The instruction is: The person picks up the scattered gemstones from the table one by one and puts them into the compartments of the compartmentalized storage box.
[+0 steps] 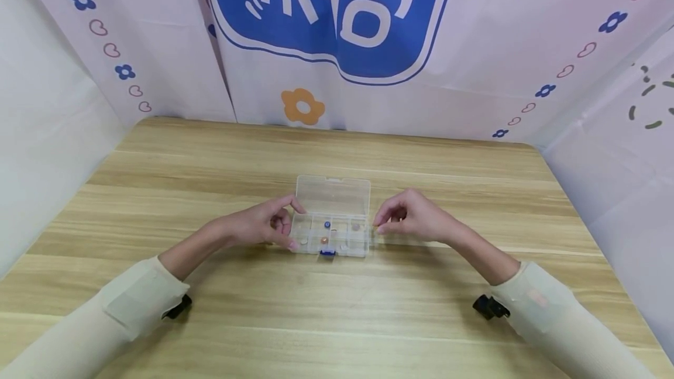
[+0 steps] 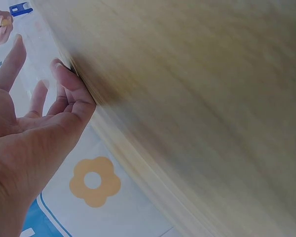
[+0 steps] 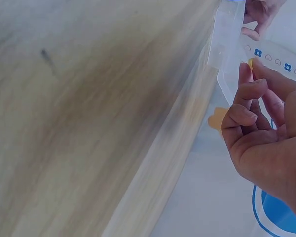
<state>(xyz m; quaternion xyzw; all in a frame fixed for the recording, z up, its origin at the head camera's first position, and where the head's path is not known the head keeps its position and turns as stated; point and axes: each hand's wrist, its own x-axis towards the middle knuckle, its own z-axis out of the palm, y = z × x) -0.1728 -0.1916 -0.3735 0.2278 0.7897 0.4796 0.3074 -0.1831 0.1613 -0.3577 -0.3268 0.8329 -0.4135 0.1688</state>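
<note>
A clear plastic compartment box (image 1: 330,253) lies on the wooden table, its lid (image 1: 333,195) raised at the back. In it sit a small blue round piece (image 1: 327,224), an orange-brown one (image 1: 324,240) and a few pale bits. My left hand (image 1: 263,221) is at the box's left end, forefinger by the far corner and thumb along the near side, spread apart. Just off the right end, my right hand (image 1: 416,216) pinches a tiny yellow piece (image 3: 251,63) between thumb and forefinger. Its exact kind is too small to tell.
A blue latch (image 1: 327,252) sticks out at the box's front. The wooden tabletop (image 1: 337,320) extends all round the box. Behind it hangs a white printed cloth (image 1: 447,104). Each cream sleeve (image 1: 547,303) carries a dark device near the wrist.
</note>
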